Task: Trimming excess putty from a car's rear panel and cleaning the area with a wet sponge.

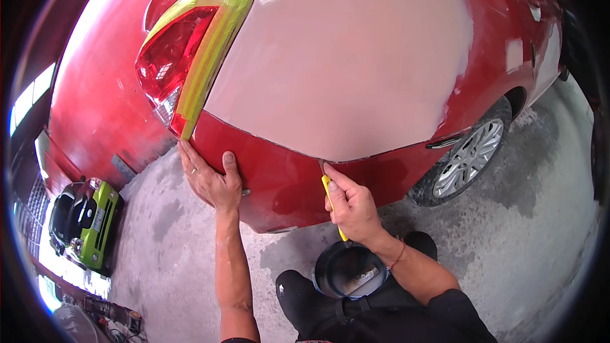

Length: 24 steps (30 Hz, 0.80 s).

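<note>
My right hand (pixel 356 209) is closed round a slim yellow utility knife (pixel 329 192). Its thin tip meets the seam between the red rear bumper (pixel 279 181) and the car's sanded, pinkish body panel (pixel 343 63). The index finger stretches along toward the tip. My left hand (pixel 216 181) lies flat on the bumper's corner, fingers spread, thumb up, just below the red tail light (pixel 175 47). Strips of yellow-green masking tape (pixel 206 67) cover the light's upper and inner edges.
A dark round bucket (pixel 323 273) stands between my knees, below the bumper. To the right is the car's rear wheel (pixel 467 152) on the grey concrete floor (pixel 159 260). A green car (pixel 92 228) is parked at the far left, beyond a red surface (pixel 105 89).
</note>
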Tool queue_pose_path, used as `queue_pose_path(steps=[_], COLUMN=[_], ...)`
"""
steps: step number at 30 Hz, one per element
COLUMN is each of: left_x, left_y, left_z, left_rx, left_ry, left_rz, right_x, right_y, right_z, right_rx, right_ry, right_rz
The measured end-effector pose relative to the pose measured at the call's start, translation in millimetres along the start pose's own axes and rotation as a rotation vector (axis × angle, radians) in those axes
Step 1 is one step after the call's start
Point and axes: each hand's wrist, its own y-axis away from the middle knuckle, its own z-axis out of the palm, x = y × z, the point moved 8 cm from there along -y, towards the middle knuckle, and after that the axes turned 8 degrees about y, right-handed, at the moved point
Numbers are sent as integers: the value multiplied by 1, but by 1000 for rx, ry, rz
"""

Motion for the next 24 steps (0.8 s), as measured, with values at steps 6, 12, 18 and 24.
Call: queue_pose_path(steps=[6, 12, 18, 24], left_x=[-4, -7, -9, -8], left_y=[2, 3, 2, 2], left_z=[-3, 1, 0, -1], left_rx=[-5, -3, 5, 2], left_ry=[-29, -16, -15, 8], left_rz=[-21, -26, -23, -22], right_x=[0, 9, -16, -45], right_y=[5, -12, -16, -7], right_z=[14, -13, -16, -14], right_rx=[-4, -116, -94, -72], right_ry=[-490, -149, 301, 537], right_rz=[213, 43, -244, -88])
